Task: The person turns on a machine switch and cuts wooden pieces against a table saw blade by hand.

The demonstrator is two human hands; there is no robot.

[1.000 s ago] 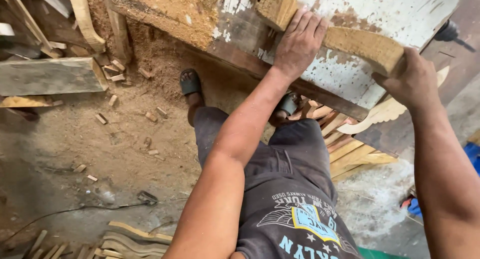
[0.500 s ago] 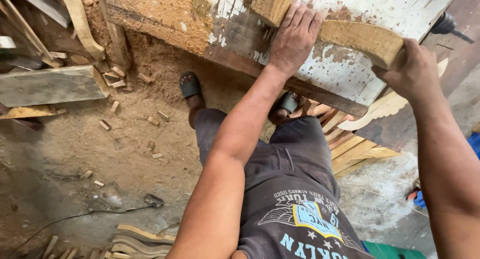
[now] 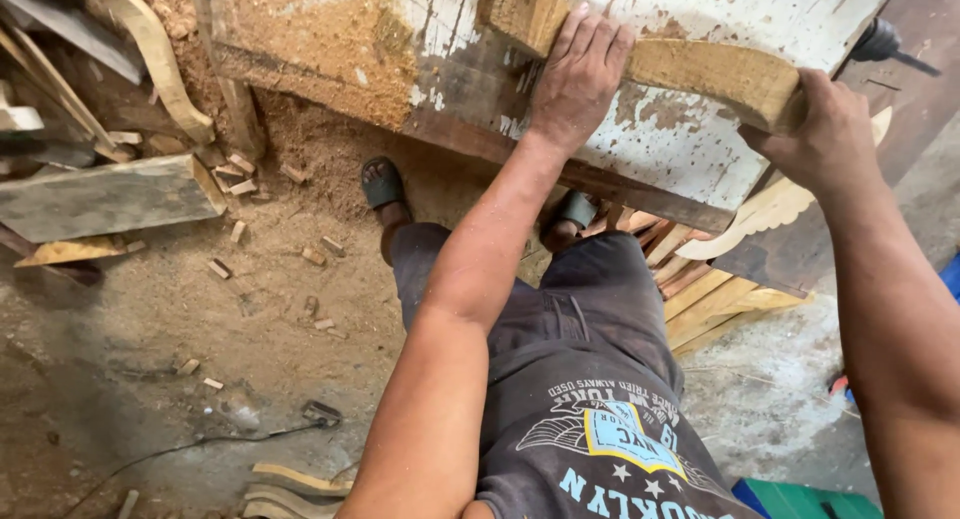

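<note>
The curved wooden piece looks stiff, rough and fairly heavy. On the worktop, the left hand lies flat on it, fingers spread; the right hand has its grip clamped round the end.

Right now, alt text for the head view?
Both hands hold a curved, sawdust-coated wooden piece on a worn white-painted worktable: left hand flat on its middle, right hand gripping its end. Below: sawdust-strewn floor, wood offcuts, stacked curved wooden pieces.
</note>
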